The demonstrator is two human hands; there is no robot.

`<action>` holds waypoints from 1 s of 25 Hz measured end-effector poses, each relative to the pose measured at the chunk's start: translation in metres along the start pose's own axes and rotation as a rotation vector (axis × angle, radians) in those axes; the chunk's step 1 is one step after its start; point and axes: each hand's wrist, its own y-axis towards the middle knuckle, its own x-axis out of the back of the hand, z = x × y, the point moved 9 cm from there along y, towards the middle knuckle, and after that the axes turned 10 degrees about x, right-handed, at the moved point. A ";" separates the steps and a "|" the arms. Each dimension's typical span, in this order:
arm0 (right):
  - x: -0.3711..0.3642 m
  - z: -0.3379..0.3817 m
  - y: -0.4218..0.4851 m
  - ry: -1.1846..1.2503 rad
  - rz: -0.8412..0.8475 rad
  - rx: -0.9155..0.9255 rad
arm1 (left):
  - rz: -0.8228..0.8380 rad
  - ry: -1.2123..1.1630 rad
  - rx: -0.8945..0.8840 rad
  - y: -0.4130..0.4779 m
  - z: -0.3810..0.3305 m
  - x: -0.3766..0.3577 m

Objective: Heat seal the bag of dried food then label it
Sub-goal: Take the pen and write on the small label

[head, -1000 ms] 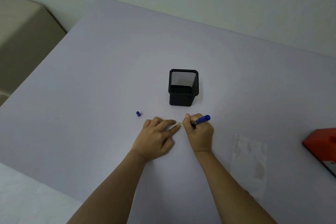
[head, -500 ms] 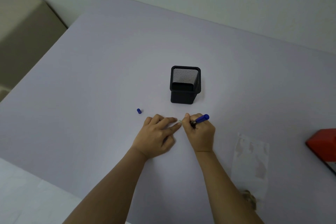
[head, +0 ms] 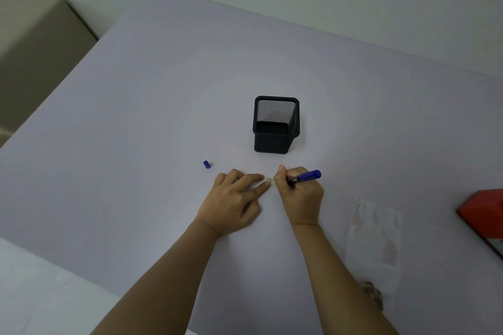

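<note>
A small pale label point(head: 270, 182) lies flat on the lilac table, mostly hidden between my hands. My left hand point(head: 234, 200) rests flat with its fingertips pressing the label's left end. My right hand point(head: 298, 194) grips a blue pen point(head: 306, 175), its tip down on the label. The pen's blue cap point(head: 206, 164) lies on the table to the left of my hands. The clear bag of dried food point(head: 377, 239) lies flat to the right of my right forearm, with brown pieces gathered at its near end.
A black mesh pen holder point(head: 276, 125) stands just beyond my hands. A red heat sealer point(head: 483, 212) sits at the right edge of view. A beige box stands off the table's left side point(head: 32, 43). The wall runs behind the table.
My hands have stayed in place on the label, the pen shifting only slightly. The view has tilted a little, showing more of the bag's near end.
</note>
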 end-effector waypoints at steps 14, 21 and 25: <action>-0.001 0.000 0.000 0.032 0.013 -0.015 | 0.013 0.009 0.006 0.001 0.000 -0.001; 0.001 -0.001 0.002 0.031 0.002 -0.038 | 0.002 0.000 0.002 0.001 -0.001 0.001; -0.001 0.003 0.000 0.019 0.032 0.007 | 0.004 0.006 0.002 0.001 0.000 -0.001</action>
